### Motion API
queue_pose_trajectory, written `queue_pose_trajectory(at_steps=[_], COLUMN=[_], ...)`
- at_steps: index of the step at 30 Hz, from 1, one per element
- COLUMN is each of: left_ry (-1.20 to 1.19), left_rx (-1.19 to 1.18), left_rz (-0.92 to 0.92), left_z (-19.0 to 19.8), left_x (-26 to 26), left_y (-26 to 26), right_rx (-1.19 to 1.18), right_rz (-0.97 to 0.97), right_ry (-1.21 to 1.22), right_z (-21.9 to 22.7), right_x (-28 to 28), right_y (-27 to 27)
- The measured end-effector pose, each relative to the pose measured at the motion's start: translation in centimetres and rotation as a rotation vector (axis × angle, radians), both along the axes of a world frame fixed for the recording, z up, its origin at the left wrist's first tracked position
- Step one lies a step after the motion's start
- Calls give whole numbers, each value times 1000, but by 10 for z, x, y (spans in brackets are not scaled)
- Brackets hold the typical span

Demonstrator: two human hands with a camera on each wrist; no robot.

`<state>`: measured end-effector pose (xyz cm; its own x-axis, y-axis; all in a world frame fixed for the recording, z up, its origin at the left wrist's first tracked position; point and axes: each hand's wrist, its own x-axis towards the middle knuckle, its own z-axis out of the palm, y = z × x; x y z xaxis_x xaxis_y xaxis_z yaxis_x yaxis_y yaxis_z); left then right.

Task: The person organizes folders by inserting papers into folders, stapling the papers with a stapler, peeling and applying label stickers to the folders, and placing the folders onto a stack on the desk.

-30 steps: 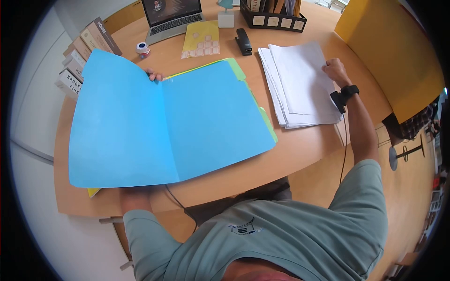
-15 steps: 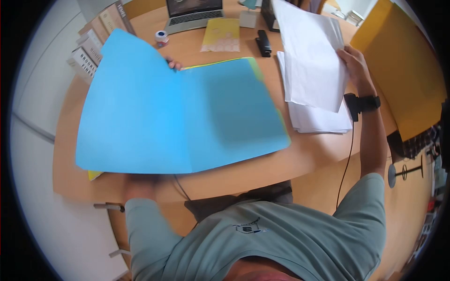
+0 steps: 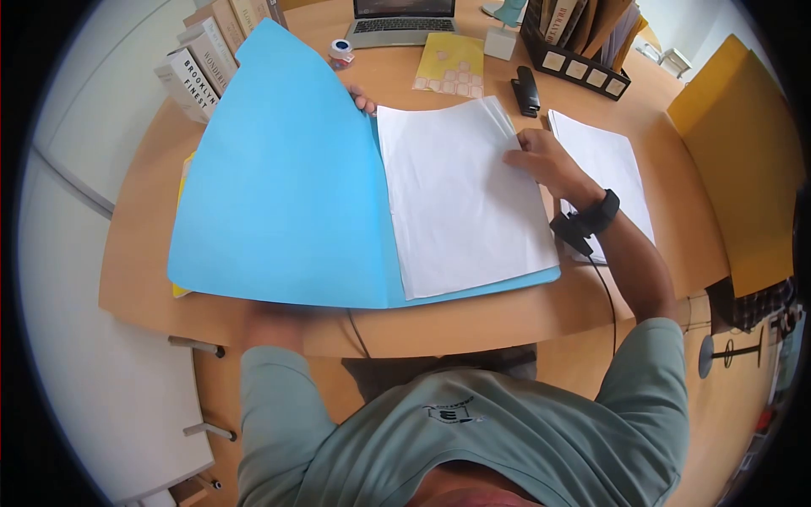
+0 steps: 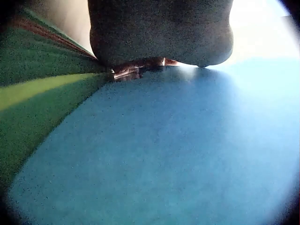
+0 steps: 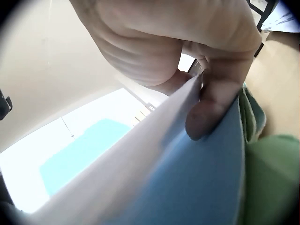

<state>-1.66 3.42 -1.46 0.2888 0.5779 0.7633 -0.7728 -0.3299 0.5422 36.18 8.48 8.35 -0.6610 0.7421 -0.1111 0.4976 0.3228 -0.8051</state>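
Observation:
A blue file folder (image 3: 279,177) lies spread over the desk, its left cover raised. My left hand (image 3: 363,100) holds that cover from behind, fingertips showing at the top near the fold; the rest of the hand is hidden in the head view. In the left wrist view the dark hand (image 4: 161,33) is above the blue surface. Over the folder's right half lie white paper sheets (image 3: 460,194). My right hand (image 3: 547,165) pinches their right edge between thumb and fingers. Green folder edges (image 5: 274,183) show beside the blue one in the right wrist view.
More white paper (image 3: 612,156) lies right of the folder. Behind are a stapler (image 3: 525,91), a yellow sticker sheet (image 3: 452,63), a small tape roll (image 3: 340,55), a laptop (image 3: 401,34) and a black file box (image 3: 583,72). Books (image 3: 203,72) stand left, a yellow panel (image 3: 739,169) right.
My right hand has gripped sheets from the pile, lifted them and carried them left onto the folder's right half. My left hand keeps holding the cover; the head view has shifted.

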Motion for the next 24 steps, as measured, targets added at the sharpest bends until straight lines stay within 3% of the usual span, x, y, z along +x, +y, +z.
queue_pose_trajectory(at_steps=[7,24], left_ry=[-9,14], left_rx=[17,24], left_rz=[8,26], left_z=[-2,-6], left_x=[-4,-8], left_y=[-1,2], right_rx=[-38,11], right_rz=[22,63], right_ry=[-110,-210], right_z=[20,17], right_x=[-1,10], right_y=[-11,-6])
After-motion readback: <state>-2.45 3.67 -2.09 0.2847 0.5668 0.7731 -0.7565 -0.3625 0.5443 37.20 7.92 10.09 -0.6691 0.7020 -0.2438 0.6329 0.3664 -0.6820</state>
